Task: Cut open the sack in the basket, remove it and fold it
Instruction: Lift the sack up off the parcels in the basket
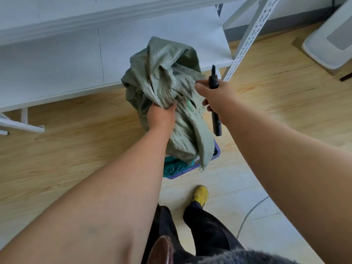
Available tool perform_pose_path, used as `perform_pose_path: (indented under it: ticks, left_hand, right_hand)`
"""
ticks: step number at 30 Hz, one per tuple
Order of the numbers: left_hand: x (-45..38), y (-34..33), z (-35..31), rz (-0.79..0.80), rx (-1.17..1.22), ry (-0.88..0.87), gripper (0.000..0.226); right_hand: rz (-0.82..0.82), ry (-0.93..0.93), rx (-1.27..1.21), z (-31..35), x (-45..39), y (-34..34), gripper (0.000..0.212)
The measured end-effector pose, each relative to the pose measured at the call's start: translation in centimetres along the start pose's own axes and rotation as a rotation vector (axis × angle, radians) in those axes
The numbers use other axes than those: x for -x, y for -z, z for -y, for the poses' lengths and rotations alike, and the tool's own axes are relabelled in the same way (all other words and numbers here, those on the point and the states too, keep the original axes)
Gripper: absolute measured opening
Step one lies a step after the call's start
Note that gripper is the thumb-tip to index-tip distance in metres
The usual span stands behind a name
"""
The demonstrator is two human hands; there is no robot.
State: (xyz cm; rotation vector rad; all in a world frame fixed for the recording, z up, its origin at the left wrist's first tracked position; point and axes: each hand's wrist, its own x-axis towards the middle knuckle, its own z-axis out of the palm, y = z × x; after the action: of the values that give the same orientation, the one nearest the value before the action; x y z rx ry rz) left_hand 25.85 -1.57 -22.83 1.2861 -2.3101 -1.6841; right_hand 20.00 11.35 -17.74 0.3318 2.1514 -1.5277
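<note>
A grey-green woven sack (162, 77) is bunched up above a purple basket (192, 167) on the floor, its lower part still hanging into the basket. My left hand (161, 117) grips a fold of the sack from below. My right hand (215, 95) holds a black knife (214, 80) with its blade pointing up, and its fingers also touch the sack's frayed edge. Teal cloth (174, 167) shows inside the basket under the sack.
A white metal shelving unit (114, 50) stands just behind the basket, with a perforated upright (247, 40) to the right. A white appliance (331, 40) sits at the far right. My yellow shoe (201, 194) is on the pale floor near the basket.
</note>
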Motion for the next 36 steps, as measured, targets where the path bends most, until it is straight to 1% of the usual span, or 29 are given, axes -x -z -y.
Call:
perform_pose_path:
  ticks: [4,7,9,12,17,21,25,29,34,36]
  left_hand:
    - [0.1,1.4,-1.1,-0.082,-0.062,0.038,0.043]
    - [-0.4,2.8,-2.4,-0.166,-0.039,-0.004,0.047]
    - [-0.7,3.8,-3.6,-0.181,-0.070,-0.020,0.051]
    - [-0.9,5.1,-4.8,-0.181,-0.066,-0.091,0.050]
    - [-0.6,6.7,-5.8,-0.235,-0.009,-0.147,0.044]
    - [-0.3,8.2,-7.8,-0.278,-0.022,-0.232,0.040]
    - [-0.2,10.0,-10.0,-0.312,-0.013,-0.329,0.039]
    - [0.2,12.1,-12.4,-0.340,0.082,-0.376,0.037]
    - [1.1,14.1,-15.5,-0.356,0.112,-0.429,0.039]
    - [1.3,14.5,-16.2,-0.374,0.135,-0.411,0.039]
  right_hand:
    - [-0.085,-0.080,-0.021,-1.4,-0.2,0.3,0.017]
    - [-0.158,-0.136,-0.047,-2.1,-0.1,0.5,0.018]
    - [-0.187,-0.157,-0.048,-2.2,0.1,0.5,0.019]
    - [-0.201,-0.185,-0.043,-2.0,0.5,0.5,0.020]
    - [-0.215,-0.183,-0.064,-1.1,1.1,0.0,0.018]
    - [-0.183,-0.159,-0.059,0.1,1.7,-0.7,0.024]
    - [-0.104,-0.087,-0.028,1.6,2.7,-1.3,0.034]
    - [0.002,-0.035,-0.022,3.8,3.7,-1.7,0.037]
    - [0.031,-0.010,-0.045,6.1,4.0,-1.6,0.040]
    - [0.053,-0.007,-0.037,6.5,4.1,-1.5,0.040]
